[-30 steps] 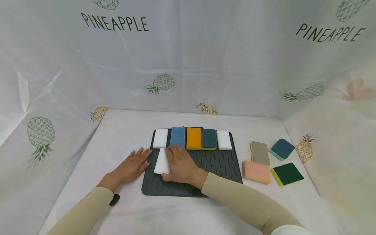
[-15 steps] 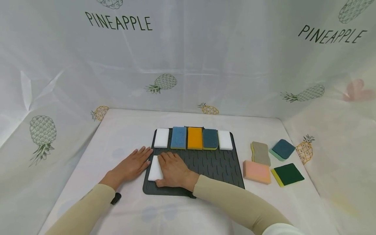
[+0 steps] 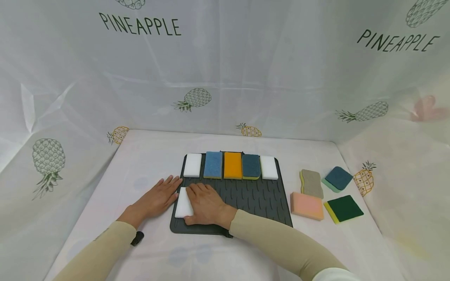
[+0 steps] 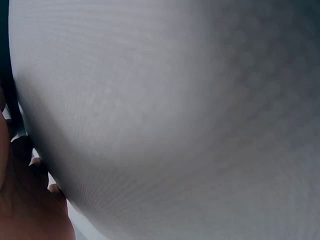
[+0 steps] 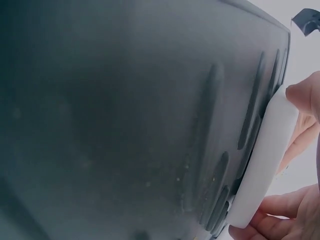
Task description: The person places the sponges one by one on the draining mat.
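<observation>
One white, oblong block (image 3: pixel 183 204) is held by the right grip (image 3: pixel 205 205); left grip (image 3: pixel 159 198) flat.

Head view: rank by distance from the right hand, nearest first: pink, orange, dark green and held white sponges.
1. White sponge: held by the right hand.
2. Orange sponge: middle of the back row.
3. Pink sponge: right of the mat.
4. Dark green sponge: farther right.

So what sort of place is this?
Probably a makeshift tabletop work booth; the wider room isn't visible. Pineapple-print sheeting screens the back and both sides of a white-topped table, where a row of sponges lies on a dark ridged mat.
</observation>
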The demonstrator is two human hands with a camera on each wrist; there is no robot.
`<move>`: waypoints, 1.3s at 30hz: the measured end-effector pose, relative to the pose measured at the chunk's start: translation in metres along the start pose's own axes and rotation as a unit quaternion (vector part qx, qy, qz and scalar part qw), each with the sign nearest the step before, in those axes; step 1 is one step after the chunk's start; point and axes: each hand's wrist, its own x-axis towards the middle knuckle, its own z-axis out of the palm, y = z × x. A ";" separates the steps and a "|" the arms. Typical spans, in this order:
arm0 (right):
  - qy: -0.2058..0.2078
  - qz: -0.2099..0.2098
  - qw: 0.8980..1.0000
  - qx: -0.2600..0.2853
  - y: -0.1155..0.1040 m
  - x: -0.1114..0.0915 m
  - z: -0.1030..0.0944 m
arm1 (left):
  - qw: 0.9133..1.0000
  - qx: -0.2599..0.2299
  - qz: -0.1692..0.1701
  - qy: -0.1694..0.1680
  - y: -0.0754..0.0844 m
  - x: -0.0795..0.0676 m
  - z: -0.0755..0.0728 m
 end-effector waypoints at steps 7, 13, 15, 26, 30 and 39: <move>-0.002 0.004 1.000 0.008 0.002 -0.003 -0.002 | 1.000 0.002 0.001 0.000 0.002 0.003 0.000; 0.000 0.006 1.000 0.011 0.009 -0.011 -0.011 | 1.000 0.005 0.001 -0.003 0.003 0.004 -0.001; 0.007 0.008 1.000 0.009 0.015 -0.016 -0.015 | 1.000 0.007 -0.001 -0.006 0.002 0.004 0.000; 0.139 0.036 0.989 0.034 0.082 -0.074 -0.033 | 1.000 0.006 -0.013 0.000 -0.002 0.005 0.005; 0.154 0.060 0.986 0.025 0.109 -0.105 -0.036 | 1.000 0.004 -0.018 -0.003 0.001 0.005 0.004; 0.167 0.086 0.981 -0.046 0.158 -0.172 -0.038 | 1.000 -0.003 -0.019 -0.003 0.006 0.001 0.003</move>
